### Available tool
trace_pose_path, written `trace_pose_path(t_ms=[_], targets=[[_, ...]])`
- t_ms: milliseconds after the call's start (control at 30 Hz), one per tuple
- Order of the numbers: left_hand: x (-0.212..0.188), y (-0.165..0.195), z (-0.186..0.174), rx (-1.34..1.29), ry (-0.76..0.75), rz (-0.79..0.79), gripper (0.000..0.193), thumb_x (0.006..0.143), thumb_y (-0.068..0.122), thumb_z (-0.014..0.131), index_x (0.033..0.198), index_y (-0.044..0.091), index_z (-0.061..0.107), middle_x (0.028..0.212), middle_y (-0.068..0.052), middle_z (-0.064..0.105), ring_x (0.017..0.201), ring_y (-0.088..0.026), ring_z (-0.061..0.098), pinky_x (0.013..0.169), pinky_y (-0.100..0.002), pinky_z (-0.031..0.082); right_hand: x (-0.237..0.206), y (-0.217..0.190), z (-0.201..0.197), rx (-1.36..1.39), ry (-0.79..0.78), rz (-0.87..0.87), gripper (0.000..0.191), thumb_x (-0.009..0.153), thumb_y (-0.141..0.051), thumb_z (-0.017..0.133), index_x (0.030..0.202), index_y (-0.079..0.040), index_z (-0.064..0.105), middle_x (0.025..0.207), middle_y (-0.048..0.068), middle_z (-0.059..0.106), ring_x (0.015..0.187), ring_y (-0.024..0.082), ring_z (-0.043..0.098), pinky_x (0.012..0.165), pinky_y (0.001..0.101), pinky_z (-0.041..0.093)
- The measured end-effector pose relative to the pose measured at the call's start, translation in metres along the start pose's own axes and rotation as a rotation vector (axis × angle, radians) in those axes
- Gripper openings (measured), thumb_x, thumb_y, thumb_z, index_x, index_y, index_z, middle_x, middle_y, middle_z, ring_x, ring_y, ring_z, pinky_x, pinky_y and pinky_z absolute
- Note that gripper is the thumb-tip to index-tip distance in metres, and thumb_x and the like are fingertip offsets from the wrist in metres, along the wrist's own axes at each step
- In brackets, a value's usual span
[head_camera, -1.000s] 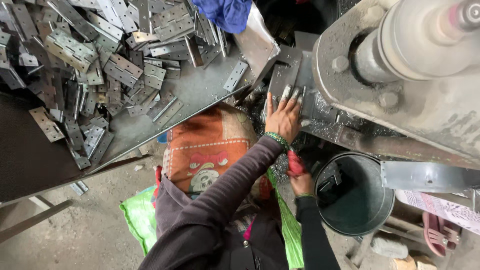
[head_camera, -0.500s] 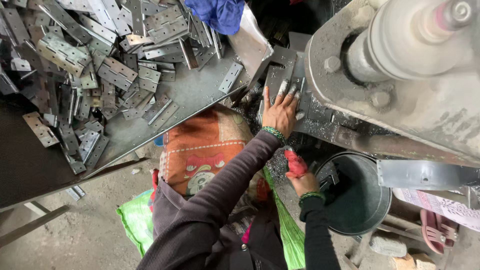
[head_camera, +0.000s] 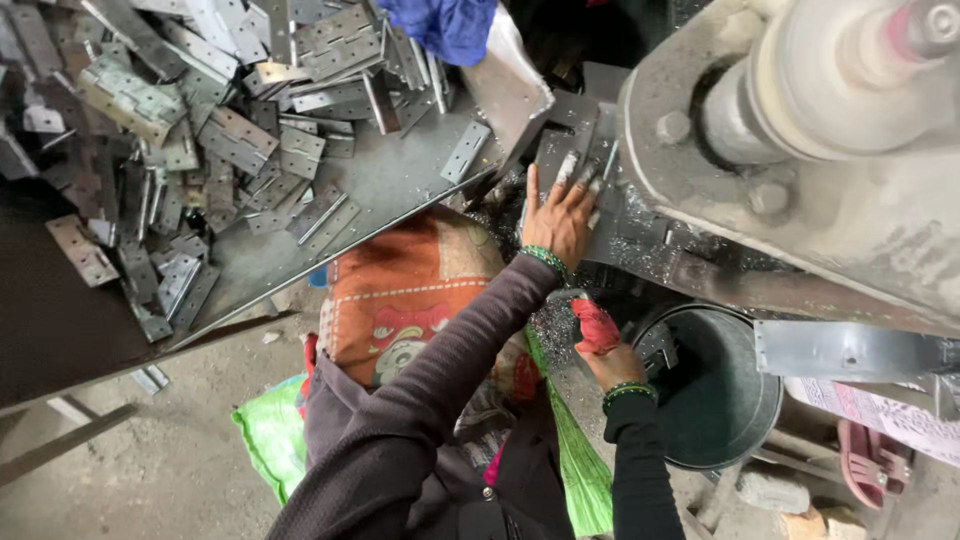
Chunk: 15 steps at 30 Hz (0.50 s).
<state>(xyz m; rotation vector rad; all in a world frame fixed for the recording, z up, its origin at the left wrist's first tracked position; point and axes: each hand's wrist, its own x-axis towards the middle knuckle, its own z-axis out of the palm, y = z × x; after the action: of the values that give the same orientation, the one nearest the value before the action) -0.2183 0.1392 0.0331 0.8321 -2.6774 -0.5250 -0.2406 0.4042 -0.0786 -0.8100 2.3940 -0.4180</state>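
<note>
My left hand (head_camera: 560, 218) reaches up onto the dark machine bed (head_camera: 640, 240). Its fingers are spread flat, their tips on small grey metal plates (head_camera: 578, 165) under the big press body (head_camera: 800, 130). A green bead bracelet sits on that wrist. My right hand (head_camera: 612, 362) is lower, beside the rim of a dark round bucket (head_camera: 720, 390), and is closed around a red rag (head_camera: 597, 325). An orange patterned cloth (head_camera: 410, 290) covers my lap between the arms.
A sloping metal table (head_camera: 390, 185) on the left carries a heap of several grey hinge plates (head_camera: 200, 130). A blue cloth (head_camera: 445, 25) lies at its far end. A green sack (head_camera: 270, 440) and bare concrete floor are below. A flat metal strip (head_camera: 850, 350) juts out at right.
My left hand has slid a little further up the machine bed onto the plates. My right hand with the red rag has risen slightly beside the bucket.
</note>
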Motion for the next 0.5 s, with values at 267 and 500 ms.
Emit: trace_pose_path(t_ms=[267, 500], targets=[[-0.014, 0.005, -0.007, 0.028, -0.024, -0.003, 0.051, 0.095, 0.030, 0.054, 0.144, 0.016, 0.054, 0.157, -0.002, 0.046, 0.153, -0.028, 0.029, 0.121, -0.070, -0.001, 0.001, 0.000, -0.001, 0.100, 0.145, -0.341, 0.065, 0.086, -0.027, 0.065, 0.150, -0.016, 0.059, 0.133, 0.018, 0.066, 0.113, 0.041, 0.065, 0.089, 0.0466, 0.053], [-0.006, 0.001, -0.004, -0.043, -0.115, -0.040, 0.058, 0.098, 0.030, 0.053, 0.154, 0.015, 0.047, 0.158, -0.001, 0.047, 0.145, -0.022, 0.039, 0.127, -0.069, -0.001, 0.002, 0.000, -0.004, -0.071, -0.097, 0.044, 0.049, 0.089, -0.043, 0.073, 0.133, -0.021, 0.068, 0.126, 0.016, 0.072, 0.117, 0.037, 0.067, 0.096, 0.0453, 0.052]])
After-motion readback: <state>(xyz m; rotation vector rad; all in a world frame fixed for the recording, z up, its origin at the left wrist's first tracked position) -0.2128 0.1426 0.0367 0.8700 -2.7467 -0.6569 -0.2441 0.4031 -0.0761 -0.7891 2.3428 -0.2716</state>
